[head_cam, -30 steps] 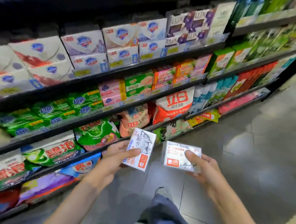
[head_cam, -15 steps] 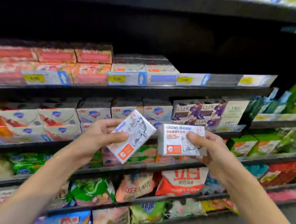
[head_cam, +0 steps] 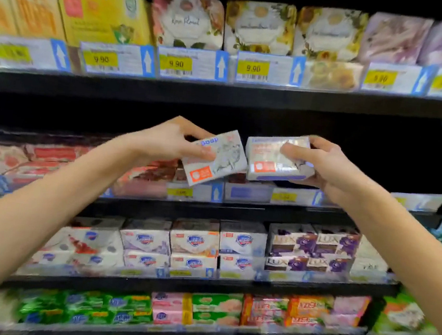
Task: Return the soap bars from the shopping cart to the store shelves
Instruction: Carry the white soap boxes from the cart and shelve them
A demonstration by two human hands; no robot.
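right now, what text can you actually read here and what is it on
"Soap": left soap box, held in the left hand.
"9.90": yellow price tags under the top row.
"LUX": purple boxes, lower down.
Too blurred: right soap box in the right hand, blue-shield boxes, floral boxes, lower price tags.

Left hand (head_cam: 168, 141) and right hand (head_cam: 328, 169) are raised side by side, both gripping.
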